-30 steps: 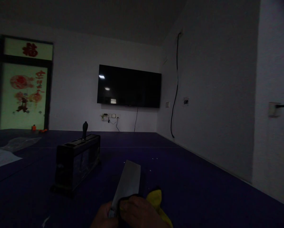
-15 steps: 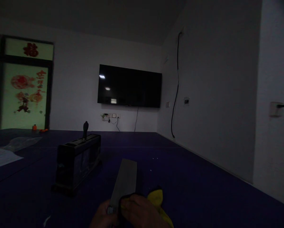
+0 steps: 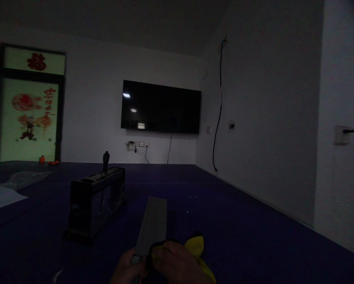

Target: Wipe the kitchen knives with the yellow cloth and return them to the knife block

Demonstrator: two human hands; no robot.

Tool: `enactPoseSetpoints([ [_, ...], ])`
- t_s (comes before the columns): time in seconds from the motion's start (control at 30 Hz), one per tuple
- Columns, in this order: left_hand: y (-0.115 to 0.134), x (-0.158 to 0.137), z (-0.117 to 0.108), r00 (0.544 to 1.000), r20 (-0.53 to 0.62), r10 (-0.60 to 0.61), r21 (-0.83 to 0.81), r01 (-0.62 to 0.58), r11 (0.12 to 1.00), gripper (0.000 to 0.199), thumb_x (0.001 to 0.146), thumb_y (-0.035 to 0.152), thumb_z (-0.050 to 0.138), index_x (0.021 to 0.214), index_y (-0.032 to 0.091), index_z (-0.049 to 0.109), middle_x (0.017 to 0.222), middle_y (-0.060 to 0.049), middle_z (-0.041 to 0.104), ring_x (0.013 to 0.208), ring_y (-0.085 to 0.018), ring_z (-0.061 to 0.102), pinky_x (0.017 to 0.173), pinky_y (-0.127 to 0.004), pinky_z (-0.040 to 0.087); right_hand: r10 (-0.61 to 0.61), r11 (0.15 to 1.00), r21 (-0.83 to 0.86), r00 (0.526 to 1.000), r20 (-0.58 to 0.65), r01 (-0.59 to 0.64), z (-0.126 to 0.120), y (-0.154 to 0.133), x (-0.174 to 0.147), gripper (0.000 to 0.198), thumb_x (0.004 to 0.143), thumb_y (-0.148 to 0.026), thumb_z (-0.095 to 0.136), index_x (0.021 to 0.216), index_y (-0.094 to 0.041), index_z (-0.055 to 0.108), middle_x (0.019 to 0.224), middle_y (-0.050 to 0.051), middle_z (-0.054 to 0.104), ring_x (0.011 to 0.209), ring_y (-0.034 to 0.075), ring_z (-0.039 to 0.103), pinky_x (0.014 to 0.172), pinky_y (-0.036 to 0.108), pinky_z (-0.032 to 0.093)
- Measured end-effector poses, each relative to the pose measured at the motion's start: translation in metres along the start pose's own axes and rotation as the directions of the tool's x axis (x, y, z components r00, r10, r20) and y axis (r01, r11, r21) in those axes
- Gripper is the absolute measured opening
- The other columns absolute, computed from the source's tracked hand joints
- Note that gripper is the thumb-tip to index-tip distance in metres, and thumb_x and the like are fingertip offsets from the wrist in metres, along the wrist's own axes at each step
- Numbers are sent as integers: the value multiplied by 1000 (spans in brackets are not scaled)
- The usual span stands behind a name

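Observation:
In the head view, my left hand (image 3: 127,268) is closed around the handle of a cleaver-like knife (image 3: 152,223). Its broad grey blade points away from me over the purple tabletop. A yellow and black cloth (image 3: 195,246) is bunched in my right hand (image 3: 177,262), which presses it against the blade's lower right side near the handle. The fingertips and most of the handle are hidden or very dark. Left of the blade stands a dark box-shaped knife block (image 3: 95,201), with one black handle (image 3: 105,161) sticking up from its top.
The purple table (image 3: 239,232) runs to the walls. White paper (image 3: 4,197) and clear plastic film (image 3: 25,178) lie at the left, with small orange items (image 3: 42,159) farther back. A television (image 3: 161,106) hangs on the far wall; a black cable (image 3: 220,114) hangs at the right.
The blade has shifted slightly left and tilted a little. My right hand with the cloth stays close to the same place near the handle. The whole view has drifted slightly.

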State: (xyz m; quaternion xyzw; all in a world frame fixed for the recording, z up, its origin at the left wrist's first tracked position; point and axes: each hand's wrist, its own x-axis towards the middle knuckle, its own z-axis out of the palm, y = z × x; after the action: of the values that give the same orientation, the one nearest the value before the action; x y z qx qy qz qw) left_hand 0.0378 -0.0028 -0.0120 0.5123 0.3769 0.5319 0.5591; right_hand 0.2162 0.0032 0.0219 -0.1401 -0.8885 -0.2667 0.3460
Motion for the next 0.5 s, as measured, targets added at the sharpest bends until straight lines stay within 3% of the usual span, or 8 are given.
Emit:
enactPoseSetpoints([
  [0.3,-1,-2,-2,1000,0,-18,-2,18,1000,15,49,22,57,62,17,52,49,5,45,41,-7,34,39,-18,25,-47,999,-1,995,-89,47,1,3,-1,21,95,-19,38,97,-16,58,94,1,67,80,13,56,63,24,47],
  [0.5,4,-4,-2,994,78,-72,17,71,997,11,49,18,56,60,16,52,50,5,45,42,-7,36,39,-18,26,-32,999,-4,999,-4,32,2,2,-2,20,96,-21,37,95,-18,57,92,0,66,74,12,55,58,24,43],
])
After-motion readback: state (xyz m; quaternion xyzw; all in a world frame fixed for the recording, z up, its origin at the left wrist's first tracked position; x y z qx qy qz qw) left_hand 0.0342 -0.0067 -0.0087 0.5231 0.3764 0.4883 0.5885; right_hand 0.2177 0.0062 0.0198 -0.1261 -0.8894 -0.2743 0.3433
